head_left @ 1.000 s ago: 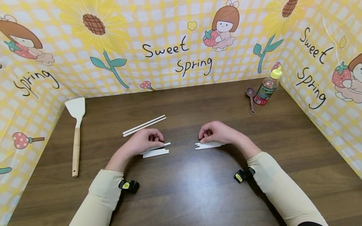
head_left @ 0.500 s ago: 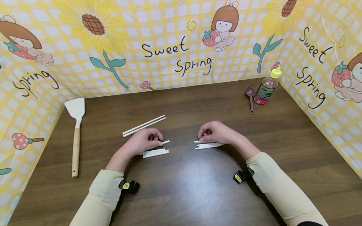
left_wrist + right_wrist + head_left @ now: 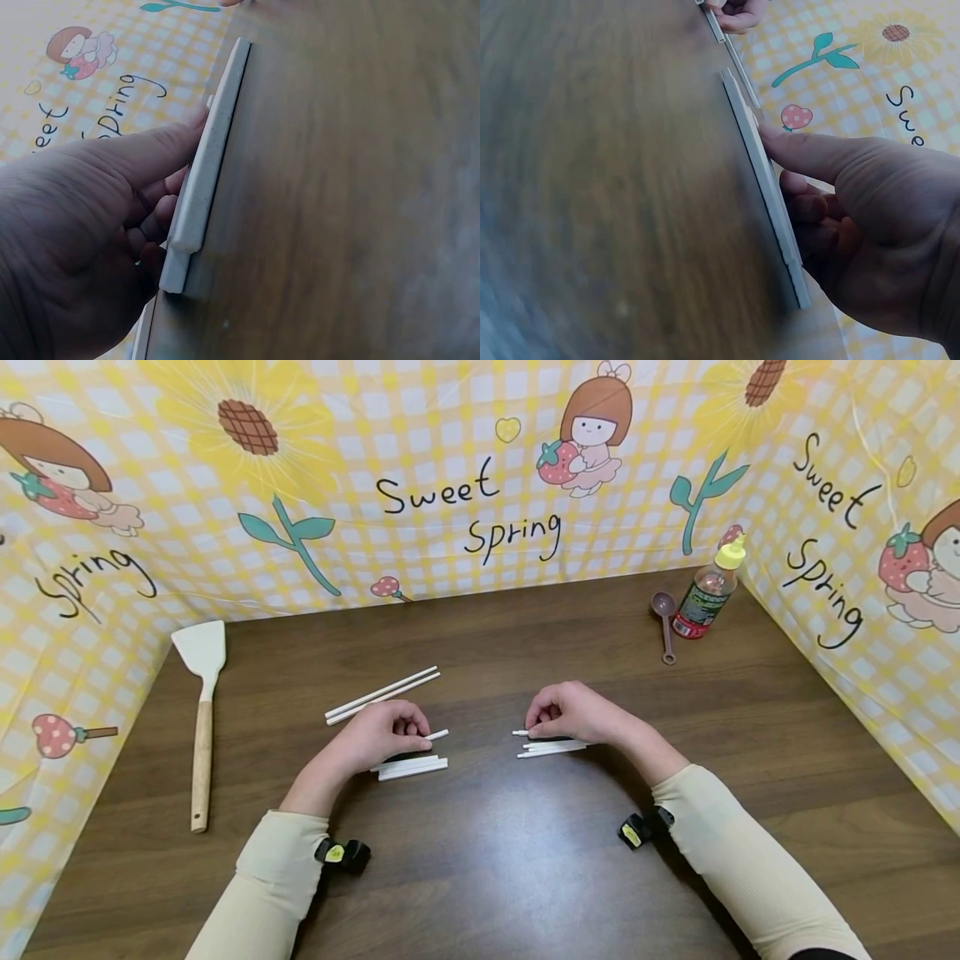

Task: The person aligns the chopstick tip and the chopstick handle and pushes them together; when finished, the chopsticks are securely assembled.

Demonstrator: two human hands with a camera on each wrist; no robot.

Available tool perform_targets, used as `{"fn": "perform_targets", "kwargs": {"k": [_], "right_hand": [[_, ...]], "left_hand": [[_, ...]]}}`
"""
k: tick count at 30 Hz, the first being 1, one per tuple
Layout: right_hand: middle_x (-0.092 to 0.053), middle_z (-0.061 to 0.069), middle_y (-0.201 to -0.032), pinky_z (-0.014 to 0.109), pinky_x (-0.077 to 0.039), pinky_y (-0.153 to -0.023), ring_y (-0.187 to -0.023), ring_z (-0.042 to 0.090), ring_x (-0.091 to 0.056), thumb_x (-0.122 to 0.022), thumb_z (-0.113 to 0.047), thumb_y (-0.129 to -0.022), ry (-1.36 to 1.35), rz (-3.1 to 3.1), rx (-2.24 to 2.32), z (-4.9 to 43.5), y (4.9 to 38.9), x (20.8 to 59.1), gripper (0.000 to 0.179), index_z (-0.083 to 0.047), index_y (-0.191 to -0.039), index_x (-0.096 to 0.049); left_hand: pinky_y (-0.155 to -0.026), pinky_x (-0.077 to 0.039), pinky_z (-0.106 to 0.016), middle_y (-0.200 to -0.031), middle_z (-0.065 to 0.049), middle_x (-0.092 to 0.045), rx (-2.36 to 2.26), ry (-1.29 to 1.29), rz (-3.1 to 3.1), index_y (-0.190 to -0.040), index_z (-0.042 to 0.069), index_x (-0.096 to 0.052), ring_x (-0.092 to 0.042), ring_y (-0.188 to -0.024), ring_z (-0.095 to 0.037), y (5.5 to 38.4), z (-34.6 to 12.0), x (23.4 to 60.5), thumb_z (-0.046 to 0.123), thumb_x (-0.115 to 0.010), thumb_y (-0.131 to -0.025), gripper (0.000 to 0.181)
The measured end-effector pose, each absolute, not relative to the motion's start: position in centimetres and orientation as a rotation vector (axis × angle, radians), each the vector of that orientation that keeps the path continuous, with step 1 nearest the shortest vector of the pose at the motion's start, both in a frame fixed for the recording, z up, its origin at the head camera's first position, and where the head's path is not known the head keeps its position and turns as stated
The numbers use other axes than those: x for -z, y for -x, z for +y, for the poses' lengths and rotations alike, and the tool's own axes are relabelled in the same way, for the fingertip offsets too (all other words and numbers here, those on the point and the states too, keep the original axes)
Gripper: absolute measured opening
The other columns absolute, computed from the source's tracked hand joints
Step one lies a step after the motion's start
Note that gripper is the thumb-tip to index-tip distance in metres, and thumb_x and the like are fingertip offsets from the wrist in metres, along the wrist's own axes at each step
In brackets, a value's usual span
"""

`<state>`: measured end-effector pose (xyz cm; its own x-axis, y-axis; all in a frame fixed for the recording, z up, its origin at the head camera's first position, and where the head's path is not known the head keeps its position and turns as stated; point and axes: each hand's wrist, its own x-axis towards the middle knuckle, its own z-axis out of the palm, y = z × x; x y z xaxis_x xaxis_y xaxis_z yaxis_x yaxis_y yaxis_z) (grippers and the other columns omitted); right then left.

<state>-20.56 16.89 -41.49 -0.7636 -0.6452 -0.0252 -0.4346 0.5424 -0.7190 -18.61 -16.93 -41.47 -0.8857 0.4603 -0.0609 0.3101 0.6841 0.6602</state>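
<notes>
Because the fingers cover most of its length, only the tip of the left white rod (image 3: 438,735) shows, just left of the middle of the head view, pinched between thumb and finger of the left hand (image 3: 375,732). Well apart from it, the right hand (image 3: 576,710) pinches the right white rod (image 3: 520,732), whose narrow stepped end alone pokes out, just right of the middle. Below the left hand lies a stack of short rods (image 3: 412,767), straight and square-ended; below the right hand, a bunch of thin-tipped rods (image 3: 551,747) is partly hidden, so neither count is certain. In both wrist views the near rods screen some of the fingers.

Just above the left hand, two long, slim rods (image 3: 382,692) slant up to the right. At the left of the frame lies a spatula (image 3: 205,702) with a white blade and pale wooden handle. Upper right, a brown measuring spoon (image 3: 667,627) rests beside a transparent squeeze bottle (image 3: 703,603), yellow-capped, its label too small to read. The wood-grained table (image 3: 480,860) blurs in the wrist views. Creased checked cloth (image 3: 420,435) runs off the upper edge; the cream sleeves (image 3: 273,868) are cut off below.
</notes>
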Motion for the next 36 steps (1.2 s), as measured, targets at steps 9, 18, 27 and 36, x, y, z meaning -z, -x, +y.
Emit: {"fn": "perform_targets", "kwargs": {"k": [9,18,27,36], "right_hand": [[-0.058,-0.005,-0.075,0.027,-0.043,-0.065,-0.07,0.012,-0.054,-0.082,-0.013,-0.085,0.869,2.512,1.06,16.73,20.4,41.4,0.008,-0.015,-0.086,-0.075],[-0.058,-0.006,-0.075,0.026,-0.043,-0.064,-0.07,0.011,-0.054,-0.081,-0.012,-0.086,0.873,2.517,1.039,16.75,20.34,41.28,0.008,-0.015,-0.083,-0.075],[-0.059,-0.006,-0.084,0.029,-0.046,-0.072,-0.078,0.013,-0.056,-0.076,-0.012,-0.092,0.966,2.514,1.123,16.32,20.34,41.35,0.007,-0.017,-0.087,-0.073],[-0.067,-0.004,-0.088,0.031,-0.05,-0.073,-0.078,0.015,-0.061,-0.07,-0.015,-0.097,0.907,2.487,1.253,16.0,20.23,41.16,0.006,-0.009,-0.096,-0.068]], "left_hand": [[-0.065,-0.042,-0.031,-0.074,0.004,-0.057,-0.968,-0.629,2.701,-0.088,0.016,-0.071,-0.052,-0.07,-0.015,18.55,-16.89,41.45,0.019,-0.083,-0.085,0.013],[-0.066,-0.043,-0.032,-0.074,0.003,-0.057,-0.957,-0.646,2.72,-0.085,0.015,-0.071,-0.052,-0.07,-0.015,18.5,-16.83,41.52,0.016,-0.082,-0.087,0.011],[-0.068,-0.044,-0.033,-0.077,0.005,-0.059,-0.957,-0.671,2.734,-0.087,0.017,-0.071,-0.053,-0.072,-0.014,18.42,-16.72,41.51,0.018,-0.078,-0.091,0.008],[-0.078,-0.046,-0.038,-0.082,0.004,-0.065,-1.1,-0.676,2.701,-0.093,0.014,-0.065,-0.06,-0.079,-0.015,18.46,-16.5,41.28,0.013,-0.07,-0.096,0.007]]}}
